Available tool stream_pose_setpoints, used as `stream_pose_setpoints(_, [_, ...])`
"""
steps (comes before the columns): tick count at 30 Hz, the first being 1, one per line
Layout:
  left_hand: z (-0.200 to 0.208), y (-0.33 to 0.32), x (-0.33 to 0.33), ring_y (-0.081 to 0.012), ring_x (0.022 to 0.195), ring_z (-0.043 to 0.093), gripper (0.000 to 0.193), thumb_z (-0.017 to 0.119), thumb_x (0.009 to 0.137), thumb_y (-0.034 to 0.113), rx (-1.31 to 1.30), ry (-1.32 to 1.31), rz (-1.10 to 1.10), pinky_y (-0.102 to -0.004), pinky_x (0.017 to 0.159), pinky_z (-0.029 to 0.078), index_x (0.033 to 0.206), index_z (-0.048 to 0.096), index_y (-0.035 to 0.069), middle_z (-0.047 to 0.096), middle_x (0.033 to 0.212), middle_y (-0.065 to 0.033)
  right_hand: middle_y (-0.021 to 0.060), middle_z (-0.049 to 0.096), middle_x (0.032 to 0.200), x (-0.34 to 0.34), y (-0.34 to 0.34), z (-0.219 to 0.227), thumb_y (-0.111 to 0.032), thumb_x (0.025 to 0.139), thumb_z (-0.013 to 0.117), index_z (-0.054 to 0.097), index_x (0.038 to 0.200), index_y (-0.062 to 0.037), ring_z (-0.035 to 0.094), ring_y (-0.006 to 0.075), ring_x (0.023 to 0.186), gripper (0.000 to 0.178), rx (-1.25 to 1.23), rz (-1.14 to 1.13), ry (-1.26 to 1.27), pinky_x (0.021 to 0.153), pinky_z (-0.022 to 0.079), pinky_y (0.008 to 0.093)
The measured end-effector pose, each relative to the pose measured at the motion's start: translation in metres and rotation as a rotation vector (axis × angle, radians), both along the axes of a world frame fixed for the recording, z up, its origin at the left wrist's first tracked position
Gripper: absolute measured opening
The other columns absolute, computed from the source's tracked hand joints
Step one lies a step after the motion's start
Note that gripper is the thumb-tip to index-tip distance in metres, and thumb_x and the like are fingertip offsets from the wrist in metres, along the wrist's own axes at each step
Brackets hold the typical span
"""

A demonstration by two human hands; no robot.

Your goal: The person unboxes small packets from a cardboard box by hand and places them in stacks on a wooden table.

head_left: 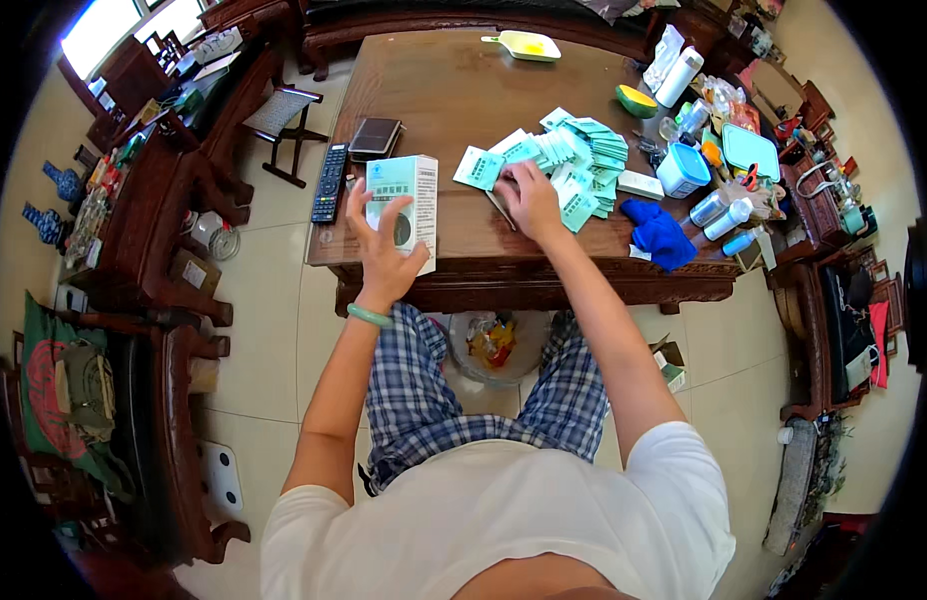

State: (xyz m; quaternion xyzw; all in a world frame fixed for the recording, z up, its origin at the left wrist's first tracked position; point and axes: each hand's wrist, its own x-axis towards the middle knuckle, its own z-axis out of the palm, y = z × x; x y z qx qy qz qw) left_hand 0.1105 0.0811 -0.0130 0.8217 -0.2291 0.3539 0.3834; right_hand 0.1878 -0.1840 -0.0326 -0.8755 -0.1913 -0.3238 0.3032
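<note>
Left hand (386, 255): fingers spread and curled in front of the box (426, 205), thumb by its right side. Can't tell whether that grip is loaded or just resting. Box is at the near edge of the worktop (434, 90), left of your midline.

Right hand (539, 205): fingers bent down at the near-left side of the sachets (584, 160). Fingertips partly hidden, so you can't confirm how far the grip is open or whether it has one.

Handling, my read: box is light thin card, stiff at corners, soft mid-panel. Take it across the side edges; don't squeeze the faces. Sachets look light, flat and slick, likely to slide over each other. Pinch one by a free edge, off the middle.

Worktop is brown and smooth, with some sheen. Remote (330, 185) and notebook (375, 138) sit left of the box; blue cloth (662, 235) and tub (684, 172) right of the pile. Bin (536, 345) is between your knees. Room: pale tiled floor (259, 360), dark wooden furniture around, folding stool (281, 108) off the left side.
</note>
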Motion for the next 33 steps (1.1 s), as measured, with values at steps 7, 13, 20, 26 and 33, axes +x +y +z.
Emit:
stream_pose_setpoints(7, [-0.007,-0.018,0.016,-0.0459,0.134,0.030,0.106,0.072,0.060,0.013,-0.177,-0.005,-0.011,-0.0542,0.111,0.028,0.146,0.012,0.007,0.021,0.148,-0.0281,0.0253,0.065,0.087,-0.023,0.025,-0.004,-0.016,0.080,0.076,0.061,0.088,0.0024,0.063,0.0428,0.088,0.025,-0.033,-0.183,0.525,0.077,0.050,0.0483])
stream_pose_setpoints(13, [-0.024,-0.022,0.018,-0.0360,0.128,0.038,0.118,0.070,0.057,0.004,-0.500,0.137,-0.205,-0.0461,0.111,0.030,0.150,-0.003,0.011,0.030,0.139,-0.0210,0.0331,0.064,0.089,-0.023,0.046,0.006,-0.003,0.083,0.062,0.060,0.088,0.0099,0.064,0.0476,0.086,0.013,-0.136,-0.251,0.583,0.077,0.054,0.0487])
stream_pose_setpoints(20, [-0.020,-0.021,0.023,-0.0301,0.127,0.039,0.128,0.079,0.056,0.004,-0.606,0.339,-0.437,-0.0447,0.107,0.035,0.153,-0.003,0.022,0.031,0.134,-0.0129,0.0194,0.070,0.077,-0.034,0.017,0.026,-0.013,0.081,0.065,0.069,0.083,0.0028,0.070,0.0270,0.074,0.017,0.131,-0.042,0.573,0.071,0.055,0.0384])
stream_pose_setpoints(26, [0.017,-0.030,0.027,-0.0298,0.124,0.048,0.138,0.096,0.056,0.023,-0.628,0.351,-0.443,-0.0449,0.103,0.043,0.153,-0.002,0.019,0.040,0.134,-0.0146,0.0099,0.072,0.079,-0.071,0.020,0.109,0.000,0.083,0.073,0.070,0.093,0.0063,0.069,0.0134,0.070,0.012,1.049,0.370,0.542,0.064,0.055,0.0225])
stream_pose_setpoints(33, [0.021,-0.042,0.027,-0.0265,0.116,0.054,0.101,0.093,0.059,0.024,-0.579,0.274,-0.252,-0.0383,0.098,0.045,0.139,0.035,0.002,0.051,0.125,-0.0141,0.0148,0.064,0.067,-0.092,0.049,0.118,-0.010,0.092,0.060,0.067,0.095,-0.0006,0.059,0.0269,0.053,0.012,0.275,0.209,0.185,0.054,0.047,0.0354])
